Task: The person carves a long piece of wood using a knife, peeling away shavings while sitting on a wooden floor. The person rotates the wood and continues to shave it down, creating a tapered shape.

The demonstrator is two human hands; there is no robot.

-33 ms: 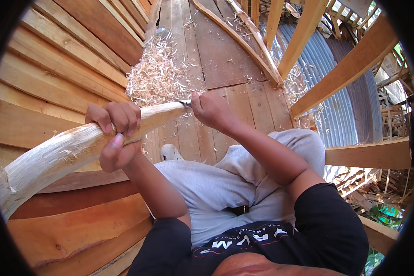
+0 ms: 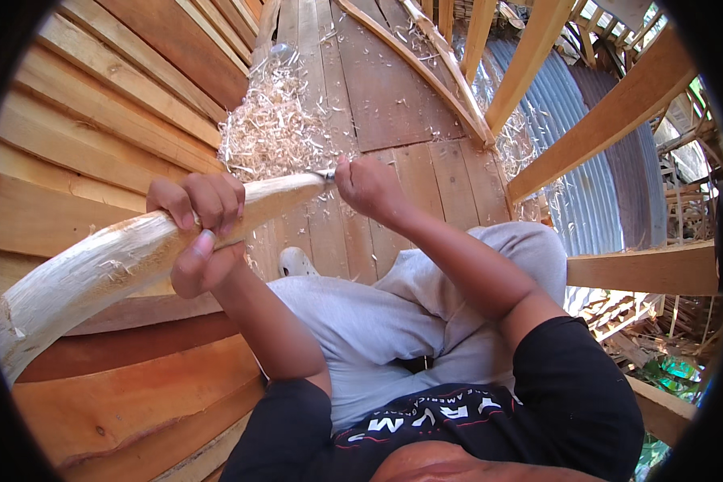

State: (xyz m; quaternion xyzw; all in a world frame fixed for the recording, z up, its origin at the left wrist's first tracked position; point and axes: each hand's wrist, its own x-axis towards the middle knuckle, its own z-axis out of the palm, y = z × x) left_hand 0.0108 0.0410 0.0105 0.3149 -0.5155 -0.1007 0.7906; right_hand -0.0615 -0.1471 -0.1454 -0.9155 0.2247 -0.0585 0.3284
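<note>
A long, curved, peeled wooden pole (image 2: 96, 261) runs from the left edge to a narrower end in front of me. My left hand (image 2: 201, 229) is closed around it, fingers over the top and thumb on the near side. At the narrow end, my right hand (image 2: 368, 186) is shut on a knife, its fist hiding the handle. Only a short metal blade (image 2: 326, 174) shows, lying against the tip of the pole. Below my left palm a thin light edge shows, and I cannot make out what it is.
Curled wood shavings (image 2: 269, 132) are heaped on the plank floor (image 2: 402, 104) beyond the pole. Stacked boards (image 2: 88, 104) line the left side. Two long thin poles (image 2: 414, 60) lie ahead. A wooden railing (image 2: 602, 124) stands at right, with corrugated metal sheeting (image 2: 566, 145) beyond it.
My right hand and the blade have shifted very slightly at the pole's tip. My left hand keeps its hold with barely any movement.
</note>
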